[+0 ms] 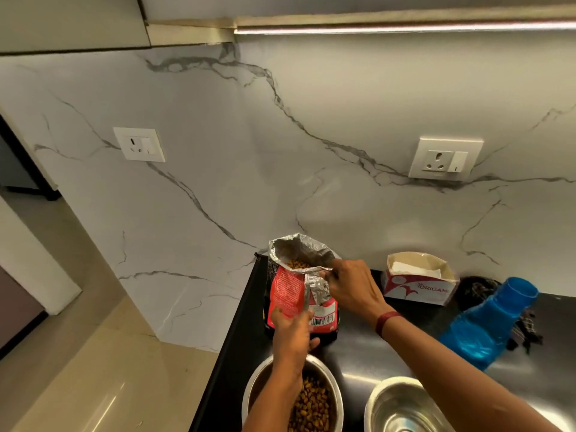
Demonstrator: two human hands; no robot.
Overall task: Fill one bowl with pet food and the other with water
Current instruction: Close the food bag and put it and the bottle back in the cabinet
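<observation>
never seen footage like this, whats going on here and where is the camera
There is no machine here. A person wears one camera on the head, and it looks down at their own two hands. Both hold an open bag of pet food standing on the black counter. The right hand pinches its top edge and the left hand grips its front. Nearest the camera are two steel bowls: the left bowl has kibble in it, the right bowl shows none. To the right are a blue bottle and, by the wall, a box.
</observation>
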